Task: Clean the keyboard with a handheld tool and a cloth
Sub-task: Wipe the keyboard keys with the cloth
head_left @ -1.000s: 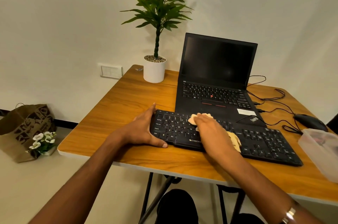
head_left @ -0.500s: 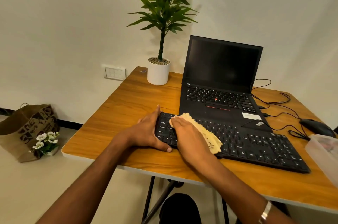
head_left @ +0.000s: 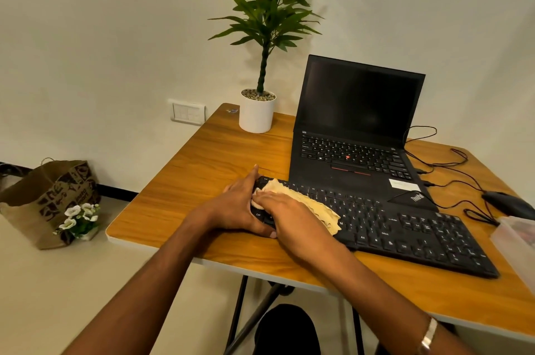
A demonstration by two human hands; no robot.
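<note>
Right hand [head_left: 292, 214] fingers flat, pressing yellow cloth [head_left: 307, 204] onto left end of black keyboard [head_left: 405, 230]; left hand [head_left: 237, 207] grips that end, thumb along front edge. Cloth under right fingers, trailing right over keys. Laptop [head_left: 356, 134] behind reads "ThinkPad"; keys "Ctrl", "Alt" legible. All on wooden table [head_left: 202, 169].

Both hands [head_left: 262, 209] side by side, palms down.
</note>
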